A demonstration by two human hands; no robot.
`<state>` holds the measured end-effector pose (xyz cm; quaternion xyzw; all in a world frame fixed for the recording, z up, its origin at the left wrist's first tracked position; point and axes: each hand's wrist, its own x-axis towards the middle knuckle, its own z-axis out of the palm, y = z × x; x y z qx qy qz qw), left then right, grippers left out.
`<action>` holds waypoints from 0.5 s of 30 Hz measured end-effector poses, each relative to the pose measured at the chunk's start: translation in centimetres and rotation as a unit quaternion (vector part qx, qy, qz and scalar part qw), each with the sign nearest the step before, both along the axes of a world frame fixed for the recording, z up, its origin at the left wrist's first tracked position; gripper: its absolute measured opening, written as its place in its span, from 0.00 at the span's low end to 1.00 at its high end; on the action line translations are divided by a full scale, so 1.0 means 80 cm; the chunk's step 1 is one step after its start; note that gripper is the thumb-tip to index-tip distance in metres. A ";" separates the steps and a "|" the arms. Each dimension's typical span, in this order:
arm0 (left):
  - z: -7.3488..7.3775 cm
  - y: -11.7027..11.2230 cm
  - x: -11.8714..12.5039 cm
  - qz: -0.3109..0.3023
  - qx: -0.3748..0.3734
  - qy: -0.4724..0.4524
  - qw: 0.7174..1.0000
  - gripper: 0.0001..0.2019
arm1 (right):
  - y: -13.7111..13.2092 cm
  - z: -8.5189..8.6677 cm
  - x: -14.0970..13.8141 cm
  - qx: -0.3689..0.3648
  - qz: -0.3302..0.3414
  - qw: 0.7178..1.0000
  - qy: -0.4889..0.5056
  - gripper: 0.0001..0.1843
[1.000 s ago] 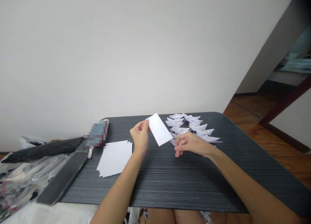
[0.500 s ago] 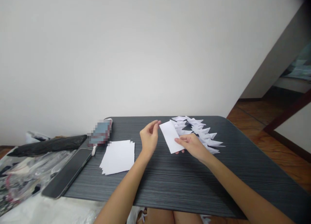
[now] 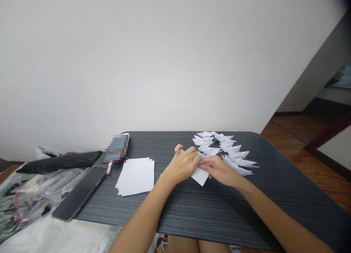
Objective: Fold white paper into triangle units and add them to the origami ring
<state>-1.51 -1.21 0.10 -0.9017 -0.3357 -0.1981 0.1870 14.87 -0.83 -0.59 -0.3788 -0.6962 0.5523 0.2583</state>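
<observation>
Both my hands grip one folded sheet of white paper [image 3: 200, 176] above the dark table. My left hand [image 3: 184, 164] lies over its upper part with the fingers bent round it, and covers much of the sheet. From the right, my right hand [image 3: 219, 169] pinches the paper's edge between thumb and fingers, close against the left fingertips. Just behind the hands stand several folded paper boats [image 3: 236, 154] in two rows. A stack of flat white paper [image 3: 136, 178] rests to the left of my left forearm.
A phone [image 3: 79, 194] lies at the table's left edge, with a blurred-out packet [image 3: 116, 149] behind it. Left of the dark table [image 3: 219, 212] are clear plastic bags [image 3: 52, 187] and a long black wrapped bundle [image 3: 60, 162]. A white wall rises behind.
My left hand has moved right and down onto the folded paper, closing on it beside my right hand. The view has shifted slightly.
</observation>
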 end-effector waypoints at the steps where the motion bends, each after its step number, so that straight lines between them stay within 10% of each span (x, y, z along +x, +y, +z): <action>1: 0.000 0.002 -0.001 0.004 0.005 -0.006 1.000 0.10 | 0.000 0.001 0.001 0.001 0.001 1.000 -0.008 0.16; 8: 0.018 0.036 -0.056 0.142 0.017 -0.080 0.986 0.14 | 0.002 0.005 0.011 0.012 -0.003 0.999 -0.049 0.17; 12: 0.042 0.045 -0.163 0.425 0.034 -0.175 0.887 0.15 | 0.010 0.004 0.020 0.012 -0.028 0.998 -0.048 0.18; 15: 0.042 0.036 -0.232 0.526 0.031 -0.189 0.828 0.16 | 0.014 0.001 0.019 0.014 -0.041 0.999 -0.028 0.17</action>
